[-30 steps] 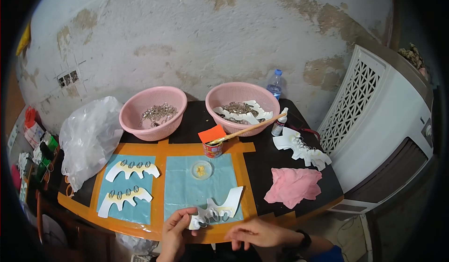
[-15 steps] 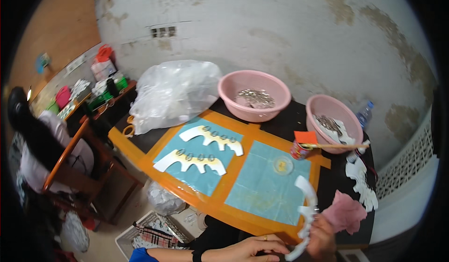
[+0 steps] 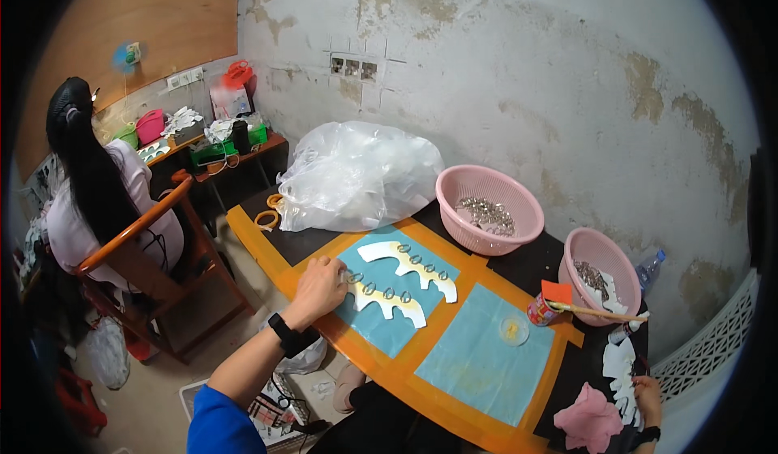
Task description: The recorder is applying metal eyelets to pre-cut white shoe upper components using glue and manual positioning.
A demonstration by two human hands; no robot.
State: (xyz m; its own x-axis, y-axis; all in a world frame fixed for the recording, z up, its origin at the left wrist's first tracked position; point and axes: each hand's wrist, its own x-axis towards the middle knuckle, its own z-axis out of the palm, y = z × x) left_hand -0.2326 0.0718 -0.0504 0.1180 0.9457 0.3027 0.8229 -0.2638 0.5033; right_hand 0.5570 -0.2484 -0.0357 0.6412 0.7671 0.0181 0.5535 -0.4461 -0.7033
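Observation:
Two white scalloped strips lie on the left blue sheet (image 3: 381, 334), each bearing several metal rings along a yellowish glue-like band. My left hand (image 3: 322, 286) reaches across to the nearer strip (image 3: 395, 302), its fingers closed at that strip's left end and covering it. The farther strip (image 3: 421, 271) lies untouched beyond. At the table's right edge, my right hand (image 3: 647, 399) has its fingers curled against a pile of plain white scalloped strips (image 3: 621, 365). Its fingertips are partly hidden, and it seems to grip the edge of one strip.
A pink basin (image 3: 454, 203) and another pink basin (image 3: 574, 247) hold metal pieces. A clear plastic bag (image 3: 356, 170) bulges at the back. Near a small dish (image 3: 513, 330) stands a red can (image 3: 541, 311) with a stick across it. A pink cloth (image 3: 585, 422) lies front right. Someone sits in a wooden chair (image 3: 138, 260).
My left hand has moved from the front edge up to the nearer ringed strip. My right hand has carried its white strip rightward to the pile. The view has shifted.

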